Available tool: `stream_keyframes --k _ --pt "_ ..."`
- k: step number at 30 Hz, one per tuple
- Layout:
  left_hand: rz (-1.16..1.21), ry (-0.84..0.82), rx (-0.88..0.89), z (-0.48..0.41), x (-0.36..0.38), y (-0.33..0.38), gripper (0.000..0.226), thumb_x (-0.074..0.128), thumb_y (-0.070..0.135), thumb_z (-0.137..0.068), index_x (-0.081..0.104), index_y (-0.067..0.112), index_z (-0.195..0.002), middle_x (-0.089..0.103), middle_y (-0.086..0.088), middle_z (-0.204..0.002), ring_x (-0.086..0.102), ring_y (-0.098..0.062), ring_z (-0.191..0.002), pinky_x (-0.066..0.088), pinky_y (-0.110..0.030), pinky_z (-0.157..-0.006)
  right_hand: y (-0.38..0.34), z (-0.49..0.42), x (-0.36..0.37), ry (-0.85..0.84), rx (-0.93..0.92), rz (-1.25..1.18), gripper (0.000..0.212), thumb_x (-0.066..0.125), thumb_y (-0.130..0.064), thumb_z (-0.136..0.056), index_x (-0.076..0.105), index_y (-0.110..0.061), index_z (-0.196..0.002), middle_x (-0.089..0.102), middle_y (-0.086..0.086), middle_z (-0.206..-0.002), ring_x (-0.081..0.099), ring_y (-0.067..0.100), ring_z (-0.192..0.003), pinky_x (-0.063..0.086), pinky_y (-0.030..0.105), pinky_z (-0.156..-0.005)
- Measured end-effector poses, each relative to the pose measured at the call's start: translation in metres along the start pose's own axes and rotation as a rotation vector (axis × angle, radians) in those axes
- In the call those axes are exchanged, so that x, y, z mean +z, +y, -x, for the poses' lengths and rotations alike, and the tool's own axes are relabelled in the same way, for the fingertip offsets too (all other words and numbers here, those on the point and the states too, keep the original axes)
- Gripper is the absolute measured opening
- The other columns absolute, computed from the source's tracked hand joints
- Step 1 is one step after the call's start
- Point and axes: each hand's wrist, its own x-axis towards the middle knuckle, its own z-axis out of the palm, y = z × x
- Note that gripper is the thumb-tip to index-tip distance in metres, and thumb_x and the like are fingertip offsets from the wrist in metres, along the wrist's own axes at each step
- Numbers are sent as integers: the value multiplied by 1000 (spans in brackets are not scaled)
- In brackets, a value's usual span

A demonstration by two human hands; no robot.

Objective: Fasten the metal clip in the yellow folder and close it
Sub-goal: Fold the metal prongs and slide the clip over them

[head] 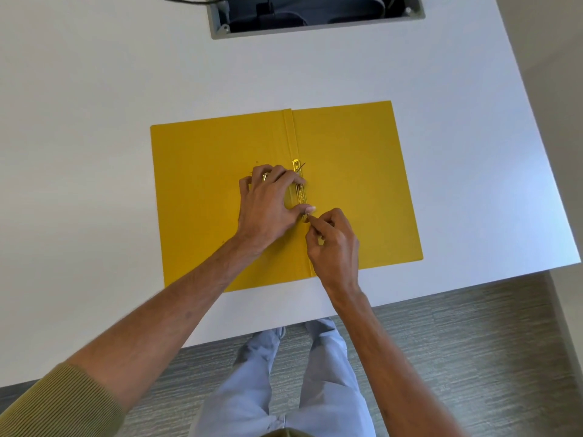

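A yellow folder (356, 184) lies open and flat on the white table, spine running front to back. A gold metal clip (299, 181) sits along the spine, with a thin prong sticking up at its far end. My left hand (268, 206) rests over the clip, fingers spread across its far part and the thumb pressing its near end. My right hand (331, 244) is just below, thumb and forefinger pinched at the near end of the clip. The near prong is hidden by my fingers.
The white table (94, 152) ends close to my legs at the front and slants off at the right. A grey cable hatch (315, 26) is cut into the table at the far side. Carpeted floor lies below.
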Motion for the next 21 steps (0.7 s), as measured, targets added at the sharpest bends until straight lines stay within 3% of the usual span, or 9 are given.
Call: stream_keyframes --k 8,13,21 --pt "27 -11 5 -3 0 -3 62 80 76 -77 72 38 -126 68 15 -132 50 -26 -139 39 -50 -105 -8 3 4 51 50 -15 11 76 -2 -92 83 -2 -101 68 11 -93 65 27 -72 39 28 -55" --pt "28 -17 16 -5 0 -3 60 82 73 -76 73 37 -123 68 15 -130 51 -27 -139 39 -50 -106 -17 7 10 46 66 -19 7 75 0 -91 81 -2 -94 67 10 -90 62 26 -69 34 27 -56" --pt "45 -5 38 -2 1 -8 60 77 76 -80 73 38 -126 69 16 -131 52 -26 -138 40 -49 -106 -13 18 13 90 52 -16 10 74 0 -96 82 -1 -102 69 11 -94 66 27 -77 43 32 -51"
